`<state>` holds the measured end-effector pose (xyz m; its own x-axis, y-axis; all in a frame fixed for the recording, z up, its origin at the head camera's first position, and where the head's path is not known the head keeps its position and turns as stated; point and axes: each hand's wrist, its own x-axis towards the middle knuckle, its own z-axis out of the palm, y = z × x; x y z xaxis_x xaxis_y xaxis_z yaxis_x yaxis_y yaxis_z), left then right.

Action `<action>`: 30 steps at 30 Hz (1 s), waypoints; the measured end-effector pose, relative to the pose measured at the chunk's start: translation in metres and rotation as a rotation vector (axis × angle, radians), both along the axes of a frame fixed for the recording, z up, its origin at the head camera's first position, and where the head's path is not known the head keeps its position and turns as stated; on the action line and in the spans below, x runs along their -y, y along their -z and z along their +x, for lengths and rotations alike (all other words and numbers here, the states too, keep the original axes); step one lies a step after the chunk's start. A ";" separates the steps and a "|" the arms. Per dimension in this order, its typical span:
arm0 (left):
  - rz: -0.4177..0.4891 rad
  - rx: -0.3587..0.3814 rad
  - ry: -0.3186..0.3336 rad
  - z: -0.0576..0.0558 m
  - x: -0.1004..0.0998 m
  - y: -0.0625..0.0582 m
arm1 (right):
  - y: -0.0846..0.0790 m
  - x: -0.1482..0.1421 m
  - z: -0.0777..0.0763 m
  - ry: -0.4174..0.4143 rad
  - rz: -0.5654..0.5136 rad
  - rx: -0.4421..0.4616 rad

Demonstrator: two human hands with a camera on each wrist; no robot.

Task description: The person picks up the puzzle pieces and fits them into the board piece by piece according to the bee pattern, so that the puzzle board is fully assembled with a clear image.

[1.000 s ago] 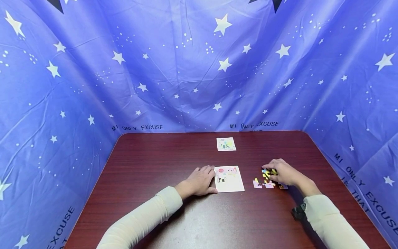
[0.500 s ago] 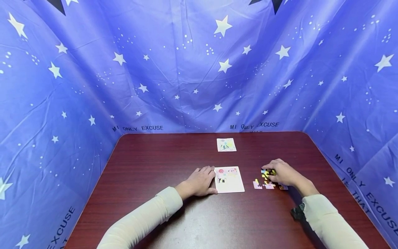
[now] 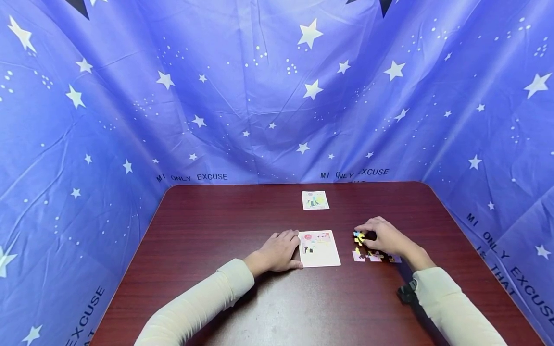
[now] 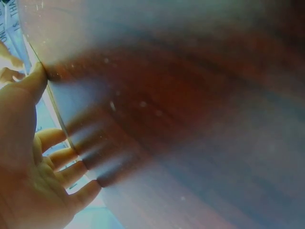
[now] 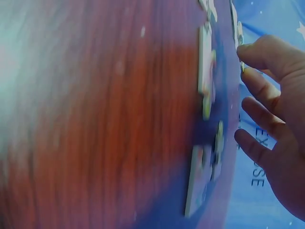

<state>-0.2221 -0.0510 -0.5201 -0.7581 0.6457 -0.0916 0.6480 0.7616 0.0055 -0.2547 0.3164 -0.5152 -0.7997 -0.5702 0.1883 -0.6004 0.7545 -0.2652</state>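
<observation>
A square white puzzle board (image 3: 324,259) lies on the table, with several printed pieces along its upper and left part. My left hand (image 3: 277,252) rests at the board's left edge, fingers spread and thumb by the near corner; the left wrist view has its fingertips (image 4: 97,185) down at the table. To the right of the board, my right hand (image 3: 387,238) pinches a yellow-and-blue puzzle piece (image 3: 358,239) between thumb and index finger. More loose puzzle pieces (image 3: 358,256) lie in front of that hand, some partly under it; the right wrist view shows them edge-on.
A small picture card (image 3: 315,200) lies farther back on the dark red wooden table (image 3: 225,211). Blue star-patterned cloth (image 3: 251,105) hangs behind the table and along both sides. A black device (image 3: 406,293) sits at the right wrist.
My right hand has moved a little left, and the yellow-and-blue puzzle piece has shifted left with it, away from the other pieces. My left hand and the board have stayed put.
</observation>
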 end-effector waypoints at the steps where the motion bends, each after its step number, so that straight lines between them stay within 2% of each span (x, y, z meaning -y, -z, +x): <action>1: 0.001 0.002 -0.001 0.000 0.000 0.000 | 0.000 0.002 0.000 -0.006 -0.003 -0.002; 12: 0.002 0.010 -0.004 0.001 0.000 -0.002 | 0.000 0.031 -0.004 -0.103 -0.039 -0.053; 21: -0.003 -0.001 0.000 0.000 0.000 0.001 | -0.003 0.058 -0.002 -0.110 -0.025 0.039; 30: -0.012 -0.008 0.001 -0.001 0.000 0.003 | 0.002 0.080 0.000 -0.180 -0.046 -0.008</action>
